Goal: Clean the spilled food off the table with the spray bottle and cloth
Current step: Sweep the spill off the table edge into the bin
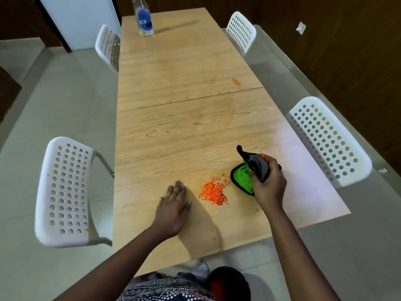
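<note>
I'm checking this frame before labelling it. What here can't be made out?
- Spray bottle, head view: its top is cut off by the upper edge.
- Cloth: the part inside the right hand is hidden by the fingers.
- Dark round container by the table's near end: contents unclear, cut by the lower edge.
- Far orange smear: too small to identify.

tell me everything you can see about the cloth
The cloth is a small soft rag, fleecy-looking, bright green on one face, grey on the other, with black edging. It is bunched in the right hand, one corner sticking up, its lower green fold down at the table, just right of the orange spilled food.
</note>
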